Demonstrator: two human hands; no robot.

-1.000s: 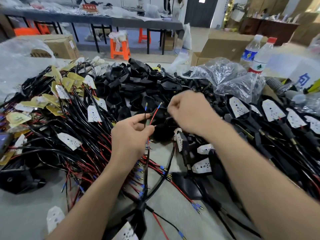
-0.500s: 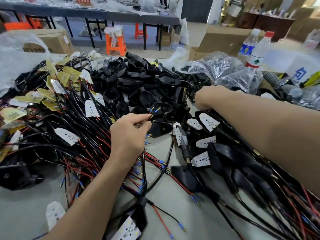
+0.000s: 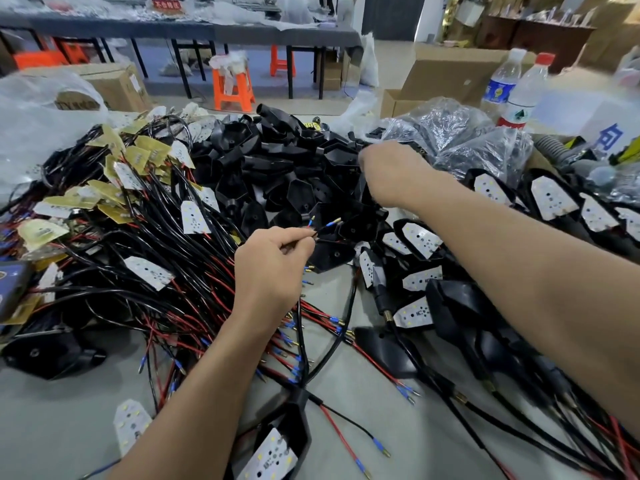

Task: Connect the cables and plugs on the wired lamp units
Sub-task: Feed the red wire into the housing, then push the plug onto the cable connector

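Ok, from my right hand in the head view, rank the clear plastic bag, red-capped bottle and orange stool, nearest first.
1. Clear plastic bag, beside the right hand.
2. Red-capped bottle, far right.
3. Orange stool, on the floor behind.

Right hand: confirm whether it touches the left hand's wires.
No, the right hand reaches over the black housings, apart from the wires pinched by the left hand.

The right hand (image 3: pixel 391 174) is showing only its back and hiding its fingertips among the black lamp housings (image 3: pixel 277 161), so whether it is gripping anything cannot be told. The left hand (image 3: pixel 270 268) is covering the stretch of the wire pair (image 3: pixel 322 228) it is pinching. The bottom edge is cutting off the nearest lamp unit (image 3: pixel 277 448), and the two water bottles (image 3: pixel 523 95) are blurring too much for their labels to be read.
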